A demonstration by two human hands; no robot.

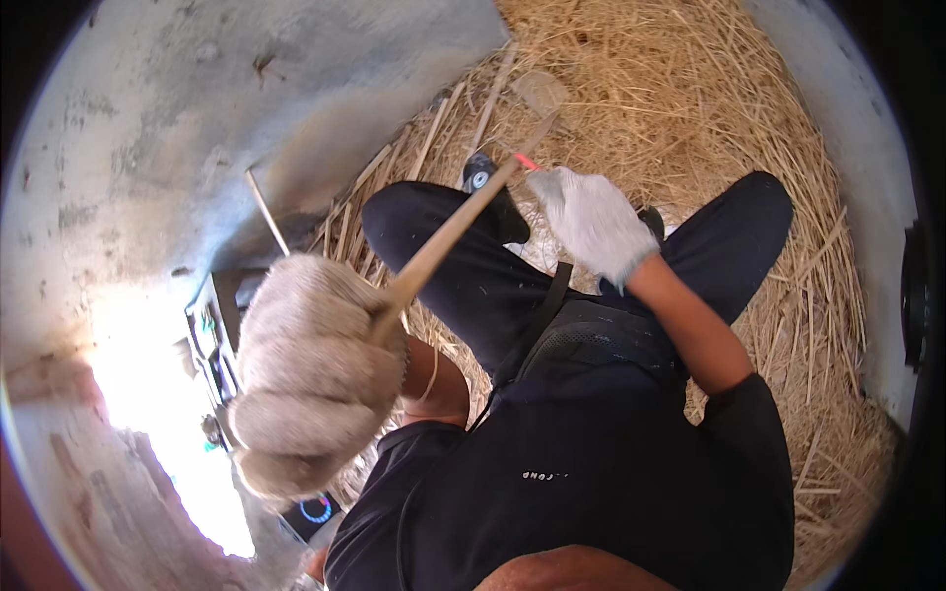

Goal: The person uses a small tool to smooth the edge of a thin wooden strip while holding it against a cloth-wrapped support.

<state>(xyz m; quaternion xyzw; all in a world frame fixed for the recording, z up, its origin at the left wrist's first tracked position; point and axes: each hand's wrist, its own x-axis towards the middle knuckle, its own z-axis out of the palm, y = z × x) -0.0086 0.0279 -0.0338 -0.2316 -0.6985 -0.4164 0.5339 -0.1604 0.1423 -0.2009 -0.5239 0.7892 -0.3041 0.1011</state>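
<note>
My left hand [315, 379], in a fuzzy beige work glove, is raised close to the camera with its fingers wrapped round a bamboo strip [458, 229]. The pale strip slants up and away to the right, over my bent left knee, and narrows towards its far end. In a whitish glove, my right hand [594, 222] is closed near the strip's far part. A short red piece [525, 161] sticks out from its fingertips and meets or crosses the strip; the rest of that thing is hidden in the glove.
I sit cross-legged on straw and shavings [670, 74]. A grey wall [236, 108] rises at the left, another [872, 187] at the right. Beside my left hand, a thin stick [264, 210] stands near a dark rack [209, 345]. A black device with a lit ring [315, 509] lies at the lower left.
</note>
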